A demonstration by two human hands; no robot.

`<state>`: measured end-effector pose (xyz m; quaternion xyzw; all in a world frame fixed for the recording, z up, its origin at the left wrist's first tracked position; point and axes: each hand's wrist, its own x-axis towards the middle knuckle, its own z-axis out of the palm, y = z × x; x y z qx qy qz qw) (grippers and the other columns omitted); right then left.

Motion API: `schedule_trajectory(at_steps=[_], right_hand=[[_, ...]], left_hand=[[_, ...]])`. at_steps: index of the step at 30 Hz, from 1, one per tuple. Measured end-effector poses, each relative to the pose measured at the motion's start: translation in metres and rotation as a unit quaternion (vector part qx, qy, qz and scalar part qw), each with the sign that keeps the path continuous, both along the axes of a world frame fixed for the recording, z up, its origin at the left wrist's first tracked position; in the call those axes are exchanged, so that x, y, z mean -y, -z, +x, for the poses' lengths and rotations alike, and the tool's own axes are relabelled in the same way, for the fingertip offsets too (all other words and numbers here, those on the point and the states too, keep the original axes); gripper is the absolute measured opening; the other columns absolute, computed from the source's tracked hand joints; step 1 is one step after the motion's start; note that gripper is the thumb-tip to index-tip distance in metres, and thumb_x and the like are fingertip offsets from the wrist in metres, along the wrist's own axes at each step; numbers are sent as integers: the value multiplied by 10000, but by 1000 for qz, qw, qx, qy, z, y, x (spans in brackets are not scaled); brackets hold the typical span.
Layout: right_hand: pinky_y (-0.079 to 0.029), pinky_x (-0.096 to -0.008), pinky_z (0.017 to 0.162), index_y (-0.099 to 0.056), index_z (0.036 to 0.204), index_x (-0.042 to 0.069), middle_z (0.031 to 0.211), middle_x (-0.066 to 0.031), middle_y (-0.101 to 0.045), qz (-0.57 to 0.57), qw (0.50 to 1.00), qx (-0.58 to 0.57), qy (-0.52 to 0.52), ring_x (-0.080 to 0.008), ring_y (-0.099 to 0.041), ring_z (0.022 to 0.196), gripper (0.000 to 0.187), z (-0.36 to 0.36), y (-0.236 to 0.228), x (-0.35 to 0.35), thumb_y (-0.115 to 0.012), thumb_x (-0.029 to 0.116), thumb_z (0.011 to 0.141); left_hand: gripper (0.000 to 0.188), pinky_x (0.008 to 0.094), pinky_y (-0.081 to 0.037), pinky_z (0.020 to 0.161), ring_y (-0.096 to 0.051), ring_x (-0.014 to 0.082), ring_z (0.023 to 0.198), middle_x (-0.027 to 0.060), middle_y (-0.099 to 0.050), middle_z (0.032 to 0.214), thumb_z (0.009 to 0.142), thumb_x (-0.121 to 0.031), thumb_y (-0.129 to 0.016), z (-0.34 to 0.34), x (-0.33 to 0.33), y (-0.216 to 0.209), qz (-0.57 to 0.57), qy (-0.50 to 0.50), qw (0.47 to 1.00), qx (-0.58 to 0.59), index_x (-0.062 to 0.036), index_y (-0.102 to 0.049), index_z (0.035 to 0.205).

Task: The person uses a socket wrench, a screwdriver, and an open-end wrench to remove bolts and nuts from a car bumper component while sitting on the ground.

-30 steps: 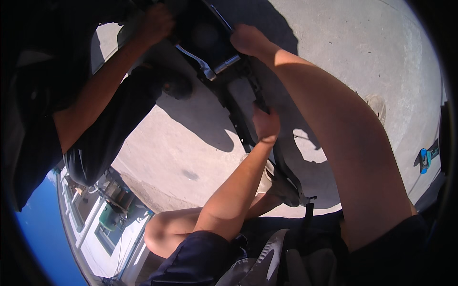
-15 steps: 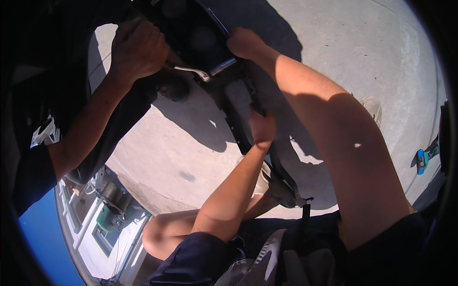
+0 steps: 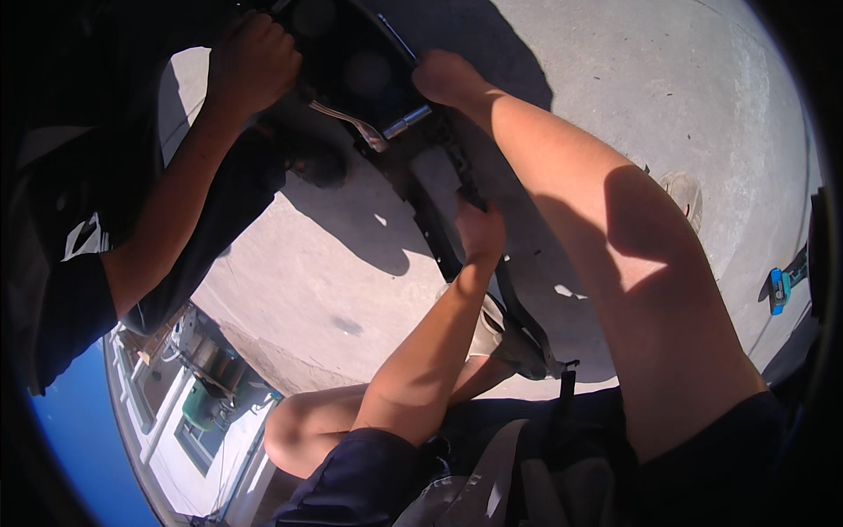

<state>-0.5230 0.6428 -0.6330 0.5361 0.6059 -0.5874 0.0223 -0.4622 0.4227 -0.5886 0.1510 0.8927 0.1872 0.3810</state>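
Observation:
My left hand (image 3: 481,230) is closed around a dark rail of a long black slotted frame (image 3: 428,230). The frame runs from near my shoes up to a glossy black panel (image 3: 364,75). At the panel's right edge my right hand (image 3: 448,79) is closed, its fingertips hidden; a thin shiny rod (image 3: 398,37) lies just above it. A short silver metal tube (image 3: 408,120) sits at the panel's lower corner, beside a pale curved strip (image 3: 351,121). Another person's hand (image 3: 255,66) is in a fist at the panel's left side; what it grips is too dark to tell.
The other person's dark shoe (image 3: 320,167) stands left of the frame. My light shoe (image 3: 487,329) is under my left forearm. A blue and black tool (image 3: 778,288) lies on the concrete (image 3: 334,272) at far right. Green machinery (image 3: 206,400) stands at lower left.
The other person's hand has moved slightly up and left, and more of the pale strip shows. My right hand has shifted slightly left; my left hand has barely moved.

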Motion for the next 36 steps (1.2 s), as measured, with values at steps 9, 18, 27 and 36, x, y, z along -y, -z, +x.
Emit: schedule_trajectory(at_steps=[9, 18, 27, 36], right_hand=[[-449, -417, 985, -647, 1183, 72, 1224, -188, -612, -11, 1000, 15, -12, -361, -565, 1165, 389, 4, -10, -4, -493, 209, 853], [-459, -421, 971, -666, 1154, 81, 1202, -191, -624, -2, 1000, 14, -1, -361, -581, 1143, 374, 3, -13, -2, -490, 200, 847], [-466, -422, 961, -670, 1140, 66, 1185, -197, -630, 16, 1000, 15, -22, -366, -591, 1124, 366, 3, -9, -1, -492, 195, 848], [-455, -428, 972, -667, 1148, 64, 1195, -201, -625, 25, 999, 4, -21, -367, -581, 1141, 368, 0, 1, 1, -485, 195, 855]], left_hand=[[379, 500, -487, 846, -574, 484, 1027, 317, -616, 1058, 848, -100, -536, 1, -1, -2, 10, 11, 1000, -6, 35, -493, 1200], [369, 496, -484, 847, -575, 473, 1030, 302, -618, 1073, 851, -114, -540, -1, 8, 10, 62, 11, 998, 6, 24, -506, 1192], [361, 497, -482, 842, -575, 480, 1017, 312, -616, 1060, 848, -111, -544, 0, 12, 15, 28, -1, 1000, -4, 37, -509, 1176], [354, 496, -492, 795, -591, 485, 971, 312, -625, 1018, 846, -103, -559, -1, 4, 5, 26, -15, 999, 14, 38, -506, 1166]])
